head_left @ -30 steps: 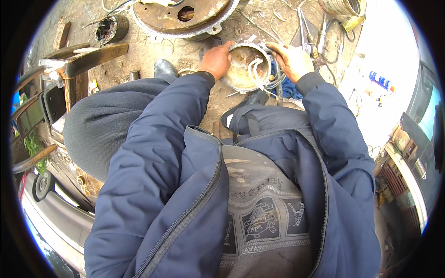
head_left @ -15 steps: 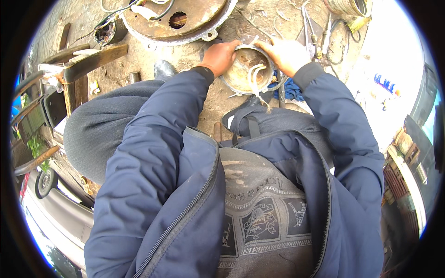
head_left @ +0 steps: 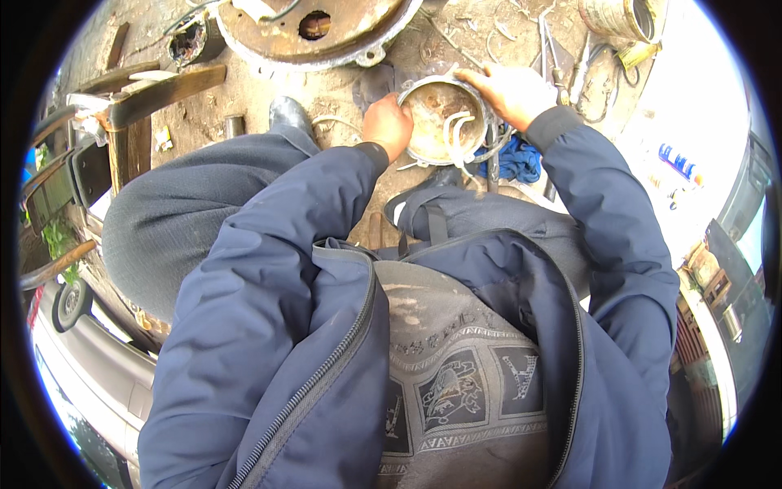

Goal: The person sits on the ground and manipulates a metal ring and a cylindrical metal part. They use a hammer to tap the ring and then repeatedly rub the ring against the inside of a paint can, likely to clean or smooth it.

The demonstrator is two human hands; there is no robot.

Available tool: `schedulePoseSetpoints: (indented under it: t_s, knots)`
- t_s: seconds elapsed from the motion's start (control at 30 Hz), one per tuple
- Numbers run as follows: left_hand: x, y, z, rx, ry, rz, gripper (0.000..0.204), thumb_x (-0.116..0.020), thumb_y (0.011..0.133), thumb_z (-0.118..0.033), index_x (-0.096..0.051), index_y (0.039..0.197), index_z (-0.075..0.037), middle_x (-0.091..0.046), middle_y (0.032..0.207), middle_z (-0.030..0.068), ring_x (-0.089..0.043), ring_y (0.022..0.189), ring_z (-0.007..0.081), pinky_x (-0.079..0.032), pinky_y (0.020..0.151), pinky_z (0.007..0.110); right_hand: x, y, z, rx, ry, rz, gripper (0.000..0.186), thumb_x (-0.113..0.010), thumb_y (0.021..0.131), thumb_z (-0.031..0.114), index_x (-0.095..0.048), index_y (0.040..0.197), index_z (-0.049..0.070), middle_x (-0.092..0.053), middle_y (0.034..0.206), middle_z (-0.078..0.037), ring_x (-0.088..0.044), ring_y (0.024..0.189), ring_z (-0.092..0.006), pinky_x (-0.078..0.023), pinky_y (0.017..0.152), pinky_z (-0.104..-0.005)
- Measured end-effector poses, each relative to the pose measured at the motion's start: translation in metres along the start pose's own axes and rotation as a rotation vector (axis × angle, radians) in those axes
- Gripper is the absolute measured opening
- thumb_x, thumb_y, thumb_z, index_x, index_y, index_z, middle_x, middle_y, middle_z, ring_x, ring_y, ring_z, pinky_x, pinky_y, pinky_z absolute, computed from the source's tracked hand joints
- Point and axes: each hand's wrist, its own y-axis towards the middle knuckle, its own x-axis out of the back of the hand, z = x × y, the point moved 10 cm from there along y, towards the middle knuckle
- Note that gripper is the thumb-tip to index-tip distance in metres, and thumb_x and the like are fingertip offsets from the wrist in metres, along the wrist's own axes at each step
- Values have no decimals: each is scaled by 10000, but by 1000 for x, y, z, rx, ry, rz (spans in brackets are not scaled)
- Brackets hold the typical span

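Between my hands is a round, shallow metal housing (head_left: 423,134) with a pale rim and a rusty-brown inside. A bundle of white wire leads (head_left: 458,134) rises from it and hangs over its near edge. My left hand (head_left: 388,126) grips the left side of the rim, its fingertips mostly hidden. At the far right of the rim, my right hand (head_left: 509,94) holds on with the thumb side along the edge and the other fingers behind the wall. A blue cloth (head_left: 519,159) lies just right of the housing.
A large rusty round cover (head_left: 273,37) with a hole lies ahead on the dirt ground. Wooden chair-like framing (head_left: 163,98) stands at left. Metal tools and cables (head_left: 562,69) lie at far right, near a coil-like cylinder (head_left: 619,18). A blue tube (head_left: 678,163) lies on the bright right side.
My left hand has slid from the far left of the rim down to its left side. My right hand has shifted slightly right, still at the far right of the rim.
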Motion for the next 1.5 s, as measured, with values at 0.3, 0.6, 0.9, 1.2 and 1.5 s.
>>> schedulePoseSetpoints:
  t_s: [0.3,0.6,0.9,1.2,1.5]
  knots:
    - [-6,24,-3,-167,21,115,249,-653,952,-174,-731,1078,26,-729,970,310,-699,965,503,-560,874,565,-10,41,25,167,3,15,456,-568,1018,178,-661,1458,252,-720,999,-132,-754,883,-343,-612,757,-457]
    - [-9,31,-18,-196,44,169,228,-668,951,-171,-734,1048,24,-723,952,314,-702,949,500,-558,857,572,-3,48,27,84,-65,129,451,-563,1016,157,-673,1450,213,-727,998,-153,-758,893,-350,-615,762,-467]
    - [-16,36,8,-138,16,148,349,-689,943,-262,-739,1008,77,-716,985,358,-693,976,525,-547,903,573,33,17,-38,-234,147,-180,394,-593,1035,155,-599,1426,205,-721,904,-149,-727,822,-357,-590,742,-480]
    - [-18,35,17,-37,41,134,366,-697,935,-255,-729,1059,87,-729,1051,354,-708,1046,505,-562,946,541,-18,-77,5,-436,394,-172,346,-610,1054,160,-675,1394,173,-738,978,-177,-732,885,-386,-592,770,-475]
    - [-14,30,1,-127,38,183,363,-718,945,-258,-734,1091,74,-739,1049,339,-709,1030,513,-561,938,542,2,-17,24,-289,154,-154,371,-551,1018,138,-647,1376,155,-734,1062,-166,-738,993,-372,-589,862,-479]
